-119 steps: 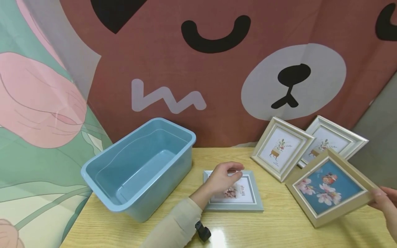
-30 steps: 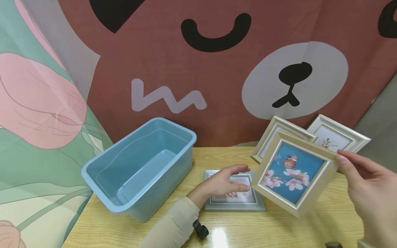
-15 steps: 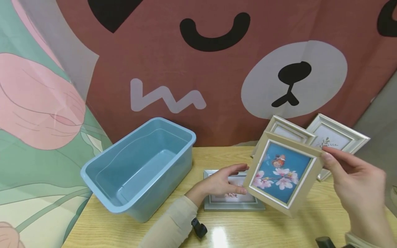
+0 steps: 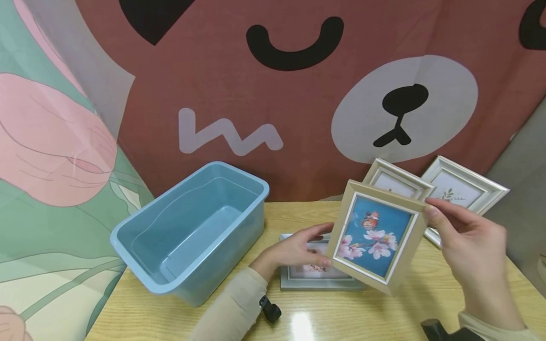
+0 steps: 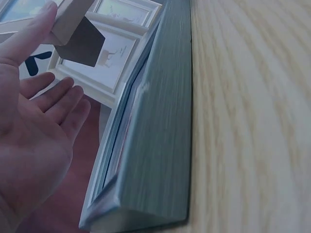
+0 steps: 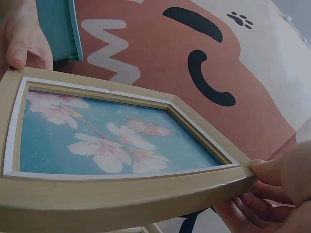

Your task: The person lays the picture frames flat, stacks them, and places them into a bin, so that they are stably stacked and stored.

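My right hand pinches the upper right corner of a tan picture frame between thumb and fingers. Inside the frame, the picture shows pink blossoms and a butterfly on blue. It is held tilted above the table. My left hand is at the frame's lower left edge, thumb right at the border, fingers extended. In the left wrist view the left fingers are spread loosely and hold nothing. Under the left hand lies a grey-blue picture frame flat on the table, partly hidden by that hand and the tan frame.
A blue plastic bin stands at the left with nothing inside. Two pale frames, one champagne and one silver, lean at the back right against a cartoon-printed cloth. The wooden table carries everything.
The tan frame has come up and left from the right side of the table, carried by my right hand, to my left hand. My left hand has barely moved; the other frames and the bin stay put.
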The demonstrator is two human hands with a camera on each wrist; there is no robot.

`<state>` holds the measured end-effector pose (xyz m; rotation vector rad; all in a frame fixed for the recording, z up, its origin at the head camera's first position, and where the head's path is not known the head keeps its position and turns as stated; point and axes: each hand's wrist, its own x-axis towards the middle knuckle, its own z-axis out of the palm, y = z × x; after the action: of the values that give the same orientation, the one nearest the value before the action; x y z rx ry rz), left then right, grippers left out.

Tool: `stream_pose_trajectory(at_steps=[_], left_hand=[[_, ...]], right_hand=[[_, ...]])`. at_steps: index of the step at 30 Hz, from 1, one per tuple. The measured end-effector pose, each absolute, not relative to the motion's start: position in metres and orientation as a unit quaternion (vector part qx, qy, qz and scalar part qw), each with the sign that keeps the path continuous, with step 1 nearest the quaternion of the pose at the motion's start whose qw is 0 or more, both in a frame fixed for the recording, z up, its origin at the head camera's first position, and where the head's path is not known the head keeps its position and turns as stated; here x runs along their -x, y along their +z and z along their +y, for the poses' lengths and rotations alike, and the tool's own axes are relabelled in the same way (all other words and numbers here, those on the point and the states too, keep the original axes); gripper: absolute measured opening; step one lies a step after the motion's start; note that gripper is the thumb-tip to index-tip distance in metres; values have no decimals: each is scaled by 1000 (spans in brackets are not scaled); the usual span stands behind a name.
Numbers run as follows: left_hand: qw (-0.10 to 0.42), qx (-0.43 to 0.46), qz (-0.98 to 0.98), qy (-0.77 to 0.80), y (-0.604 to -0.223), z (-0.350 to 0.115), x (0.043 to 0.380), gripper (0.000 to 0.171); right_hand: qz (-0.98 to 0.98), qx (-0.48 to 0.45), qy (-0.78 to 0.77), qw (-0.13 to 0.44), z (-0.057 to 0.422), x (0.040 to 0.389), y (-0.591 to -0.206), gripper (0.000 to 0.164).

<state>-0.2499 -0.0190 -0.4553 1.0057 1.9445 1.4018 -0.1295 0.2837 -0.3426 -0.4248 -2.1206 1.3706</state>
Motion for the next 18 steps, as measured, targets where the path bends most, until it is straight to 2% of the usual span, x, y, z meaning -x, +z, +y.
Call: stream_pose_trajectory(at_steps=[10,18], left_hand=[[261,-412,719,495,-458,-25,255,106],[274,-415,713,494,-455,-27,253,107]], right_hand=[[-784,145,538,274,277,132,-341,28],[-781,135,543,278,272,135,-343,26]])
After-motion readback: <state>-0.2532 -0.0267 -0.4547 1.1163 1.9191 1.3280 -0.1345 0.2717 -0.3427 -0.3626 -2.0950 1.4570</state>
